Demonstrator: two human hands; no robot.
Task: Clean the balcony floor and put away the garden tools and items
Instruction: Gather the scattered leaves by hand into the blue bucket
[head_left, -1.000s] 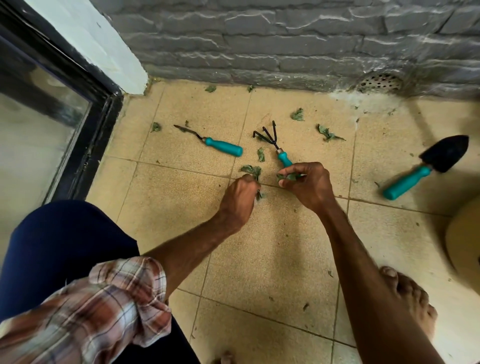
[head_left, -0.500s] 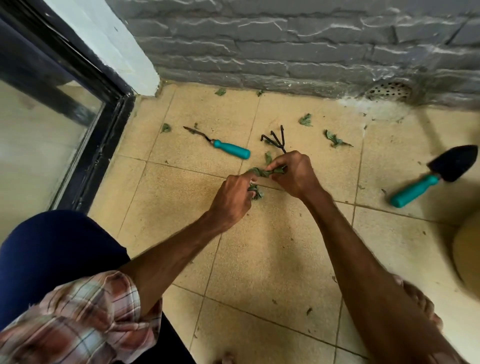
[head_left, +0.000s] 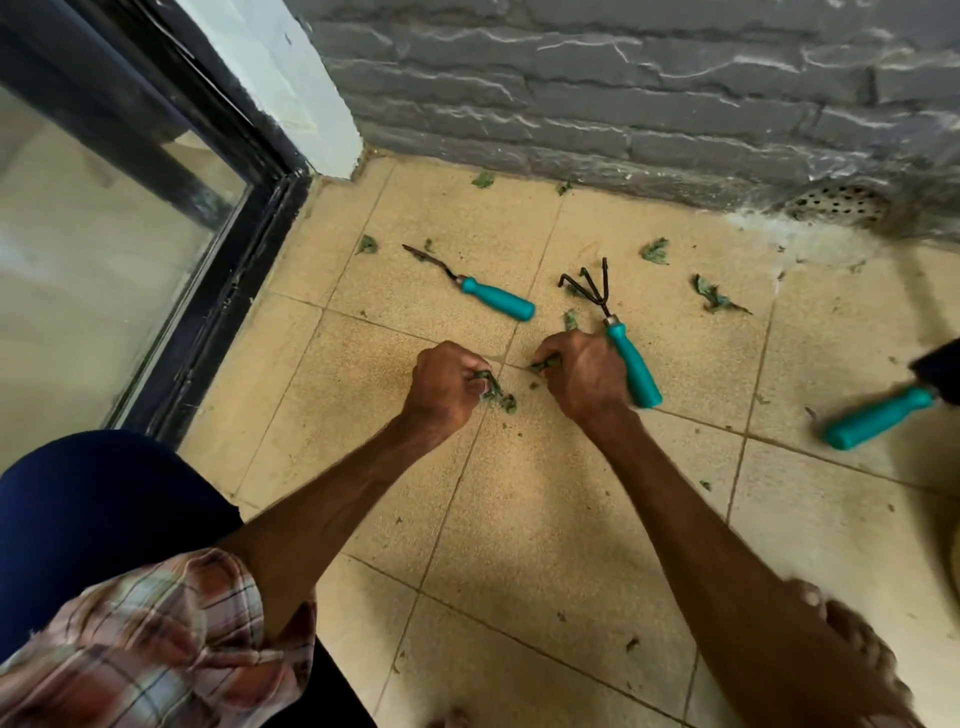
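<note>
My left hand (head_left: 445, 385) is curled around a clump of wilted green leaves (head_left: 500, 396) just above the beige tiled floor (head_left: 540, 519). My right hand (head_left: 586, 375) pinches more leaves (head_left: 544, 362) at its fingertips. Right beside that hand lies a small hand rake (head_left: 618, 332) with black prongs and a teal handle. A teal-handled weeder (head_left: 483, 293) lies to the upper left. At the right edge a black trowel with a teal handle (head_left: 878, 415) is partly cut off. Loose leaves (head_left: 712, 297) are scattered near the wall.
A grey brick wall (head_left: 623, 93) runs along the back, with a perforated drain (head_left: 839, 201) at its foot. A black-framed glass door (head_left: 197, 249) lines the left side. My bare foot (head_left: 852, 644) rests on the tiles at lower right, my knee in dark trousers (head_left: 93, 519) at lower left.
My right hand has drawn back from the leaves by the rake head toward me, holding leaves. My left hand still holds its clump. The view has shifted left.
</note>
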